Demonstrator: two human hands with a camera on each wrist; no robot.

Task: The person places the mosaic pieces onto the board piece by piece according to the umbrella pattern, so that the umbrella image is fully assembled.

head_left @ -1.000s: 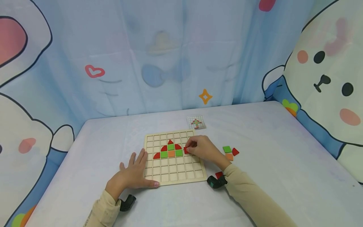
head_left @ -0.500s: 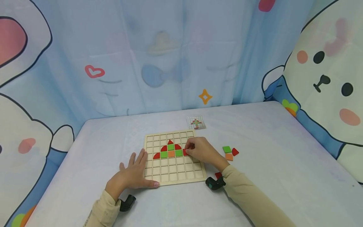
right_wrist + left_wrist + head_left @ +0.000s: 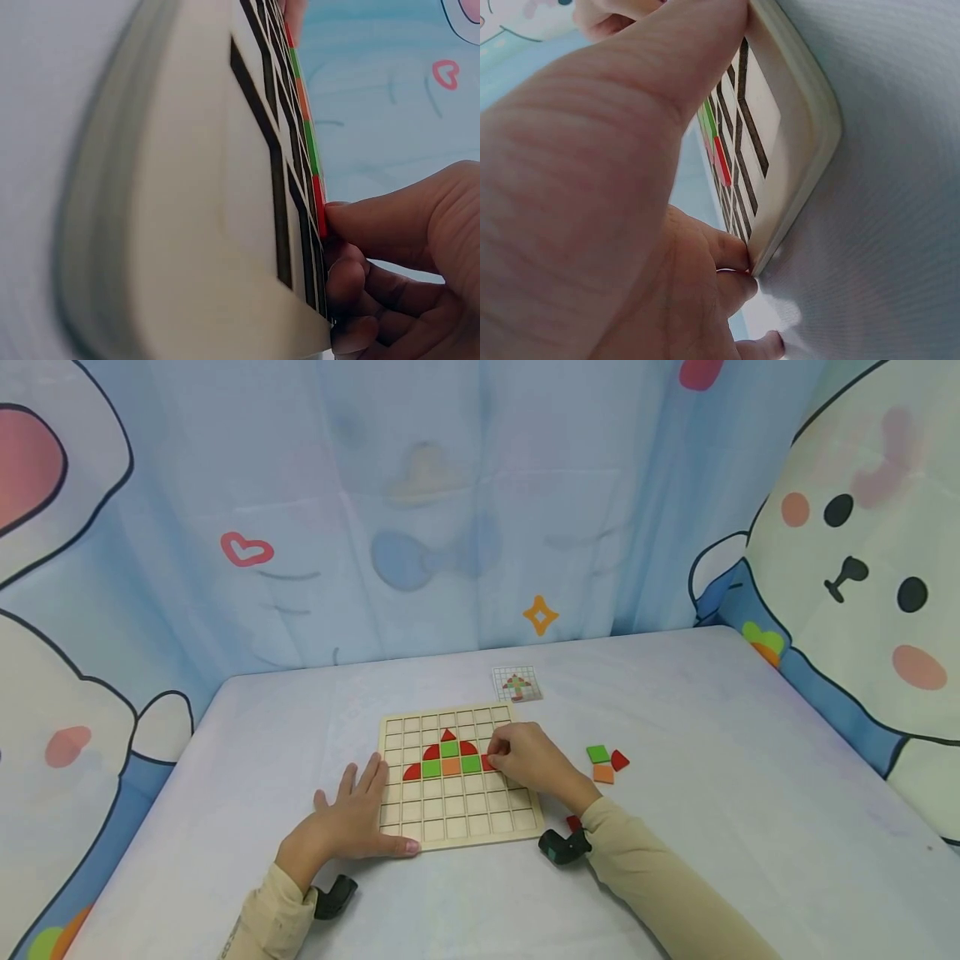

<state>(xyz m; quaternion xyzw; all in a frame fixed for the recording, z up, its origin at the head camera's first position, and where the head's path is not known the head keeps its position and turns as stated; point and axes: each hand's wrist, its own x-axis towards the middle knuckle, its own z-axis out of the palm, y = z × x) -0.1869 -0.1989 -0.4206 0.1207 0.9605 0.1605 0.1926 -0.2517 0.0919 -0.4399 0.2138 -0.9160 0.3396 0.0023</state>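
Observation:
A square wooden grid board lies on the table. Across its middle rows sit a red triangle tile, green square tiles, an orange square tile and red curved-edge tiles. With fingers spread straight, my left hand rests at the board's left side, its thumb along the front-left corner. At the right end of the tile row, my right hand pinches a red tile between thumb and curled fingers, in line with the green tile beside it. Much of that tile is hidden by the fingers in the head view.
Right of the board lie a loose green tile, an orange tile and a red curved-edge tile. Another red tile shows partly behind the right wrist camera. A pattern card lies behind the board.
My right hand has shifted slightly toward me and left, bringing the red tile down into line with the row. The left hand stays put on the board.

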